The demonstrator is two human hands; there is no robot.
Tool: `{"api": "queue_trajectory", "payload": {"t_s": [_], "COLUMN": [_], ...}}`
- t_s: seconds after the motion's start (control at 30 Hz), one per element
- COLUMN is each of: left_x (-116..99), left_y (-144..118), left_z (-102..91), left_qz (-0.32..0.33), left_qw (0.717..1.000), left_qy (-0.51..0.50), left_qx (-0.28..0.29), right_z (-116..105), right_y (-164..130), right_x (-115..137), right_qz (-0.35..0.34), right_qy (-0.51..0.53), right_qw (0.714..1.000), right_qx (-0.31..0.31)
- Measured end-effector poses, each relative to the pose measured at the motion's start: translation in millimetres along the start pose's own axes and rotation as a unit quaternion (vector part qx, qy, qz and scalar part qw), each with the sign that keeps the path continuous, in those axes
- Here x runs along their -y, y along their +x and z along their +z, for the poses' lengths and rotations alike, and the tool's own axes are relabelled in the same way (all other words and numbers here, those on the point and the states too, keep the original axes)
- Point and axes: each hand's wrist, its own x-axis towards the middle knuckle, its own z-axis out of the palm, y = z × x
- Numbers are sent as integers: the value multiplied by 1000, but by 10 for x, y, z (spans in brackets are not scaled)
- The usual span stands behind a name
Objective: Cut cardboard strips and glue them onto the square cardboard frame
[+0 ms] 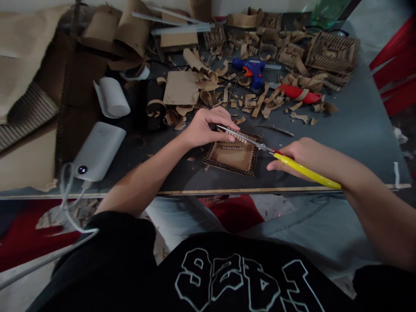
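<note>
1. The cardboard tray (pixel 234 155), a small square piece edged with corrugated strips, lies flat on the dark worktop (pixel 357 125) near its front edge, between the two hands.
2. The left hand (pixel 208 126) rests on the tray's far edge, its fingers (pixel 227 138) curled down and pressing a small ribbed cardboard strip (pixel 242 138) against the rim.
3. The right hand (pixel 299 158) is closed around the yellow handle of the scissors (pixel 282 158); the handle runs back along the forearm.
4. The scissor blades are nearly together and point left over the tray's upper right corner, their tips just beside the left fingertips and the ribbed strip. Whether the blades touch the strip cannot be told.
5. Beyond the tray, cardboard scraps (pixel 253 102) and curled offcuts lie scattered across the worktop.
6. A blue glue gun (pixel 251 70) lies among the scraps, and a red tool (pixel 297 93) lies to its right, partly wrapped by a cardboard curl.
7. Finished lattice-like cardboard pieces (pixel 331 54) stand at the far right of the worktop.
8. At the left sit a white power bank (pixel 97 151) with a white cable (pixel 65 199) hanging off the front edge, a white paper roll (pixel 112 97), and large brown cardboard sheets (pixel 29 47).
9. Clear glue sticks (pixel 180 29) lie at the far side.
</note>
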Motion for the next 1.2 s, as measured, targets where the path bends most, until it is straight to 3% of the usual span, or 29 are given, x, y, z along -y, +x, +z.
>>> {"api": "queue_trajectory", "payload": {"t_s": [0.27, 0.57, 0.77, 0.87, 1.0, 1.2], "left_x": [-21, -105, -107, -118, -136, -78], "left_y": [4, 19, 29, 41, 55, 30], "left_z": [-6, -137, -182, -200, -261, -230], "left_qz": [-69, -116, -134, -112, -77, -90], "left_qw": [997, 993, 983, 985, 989, 972], "left_qy": [40, 15, 26, 41, 41, 94], "left_qx": [23, -2, 123, 127, 117, 197], "right_z": [-23, -138, -318, -361, -347, -280], "right_y": [61, 19, -36, 9, 83, 103], "right_x": [-73, -283, -491, -570, -683, -825], "right_qz": [30, 61, 165, 225, 254, 256], "right_qy": [-8, -24, -101, -138, -123, -134], "right_qw": [1000, 998, 978, 961, 952, 933], "right_qx": [1, -2, -80, -88, -118, -215]}}
